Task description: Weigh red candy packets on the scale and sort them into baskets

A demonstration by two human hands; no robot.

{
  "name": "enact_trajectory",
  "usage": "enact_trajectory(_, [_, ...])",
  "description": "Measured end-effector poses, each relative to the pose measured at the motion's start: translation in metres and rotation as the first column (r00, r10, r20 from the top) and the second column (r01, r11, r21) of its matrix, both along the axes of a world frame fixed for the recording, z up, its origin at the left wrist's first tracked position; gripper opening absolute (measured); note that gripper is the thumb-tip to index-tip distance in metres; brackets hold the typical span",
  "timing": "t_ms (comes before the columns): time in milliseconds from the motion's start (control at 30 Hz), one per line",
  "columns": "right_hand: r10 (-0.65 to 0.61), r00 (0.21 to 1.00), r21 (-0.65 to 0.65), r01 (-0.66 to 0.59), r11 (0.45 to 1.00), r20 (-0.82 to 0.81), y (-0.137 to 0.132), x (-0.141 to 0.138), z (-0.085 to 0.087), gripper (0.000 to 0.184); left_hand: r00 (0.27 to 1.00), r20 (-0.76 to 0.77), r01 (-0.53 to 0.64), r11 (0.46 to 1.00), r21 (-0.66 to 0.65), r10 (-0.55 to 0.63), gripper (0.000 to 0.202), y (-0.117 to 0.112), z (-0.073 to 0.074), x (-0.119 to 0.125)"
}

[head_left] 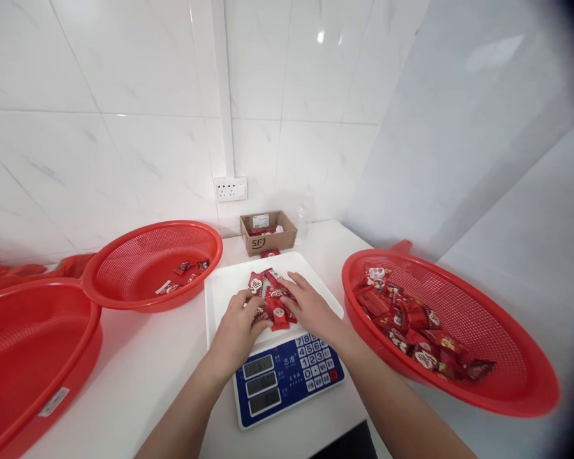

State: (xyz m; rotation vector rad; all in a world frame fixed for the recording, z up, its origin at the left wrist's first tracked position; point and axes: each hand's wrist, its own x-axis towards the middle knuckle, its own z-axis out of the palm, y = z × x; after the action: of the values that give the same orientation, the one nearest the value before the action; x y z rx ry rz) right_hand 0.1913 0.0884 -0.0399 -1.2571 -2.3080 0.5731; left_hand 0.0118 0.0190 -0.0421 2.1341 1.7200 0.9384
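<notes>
A pile of small red wrapped candies (278, 313) lies on the white pan (224, 280) of a digital scale. At the pile's left side, my left hand (236, 325) is curled, thumb and fingers closed around some wrapped candies; its fingertips are partly hidden. My right hand (310, 306) reaches over the right side of the pile with fingers apart, touching the candies from above. Below both hands is the scale's blue panel (289, 376), with keys and three small displays whose digits I cannot read.
To the right stands a red plastic basket (521, 350) holding many wrapped candies (411, 325). A red basket (148, 236) at back left has several packets; another red basket (38, 382) is nearer. Behind the scale are a cardboard box (280, 241) and a clear bottle (304, 217).
</notes>
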Motion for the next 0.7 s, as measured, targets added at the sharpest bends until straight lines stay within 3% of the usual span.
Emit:
enact_trajectory(100, [0.042, 0.997, -0.011, -0.042, 0.999, 0.07, 0.001, -0.008, 0.005, 0.055, 0.997, -0.061, -0.051, 0.999, -0.003, 0.051, 0.028, -0.002, 0.003, -0.006])
enact_trajectory(200, [0.152, 0.977, -0.008, -0.152, 0.988, 0.149, 0.001, -0.018, 0.01, 0.061, 0.998, -0.065, -0.009, 0.998, -0.059, 0.006, 0.034, -0.002, 0.006, -0.013])
enact_trajectory(367, [0.279, 0.93, -0.009, -0.285, 0.958, 0.241, 0.002, -0.03, 0.014, 0.059, 0.995, 0.097, -0.022, 0.994, -0.103, 0.032, 0.037, 0.0, 0.005, -0.012])
enact_trajectory(533, [0.296, 0.914, 0.002, -0.309, 0.951, 0.279, 0.007, -0.031, 0.008, 0.047, 0.981, 0.19, 0.001, 0.989, -0.145, 0.027, 0.043, 0.002, 0.0, -0.012])
enact_trajectory(700, [0.239, 0.946, 0.055, -0.257, 0.965, 0.217, 0.003, -0.028, 0.009, 0.042, 0.994, 0.11, 0.002, 0.995, -0.098, 0.009, 0.033, 0.001, 0.005, -0.014])
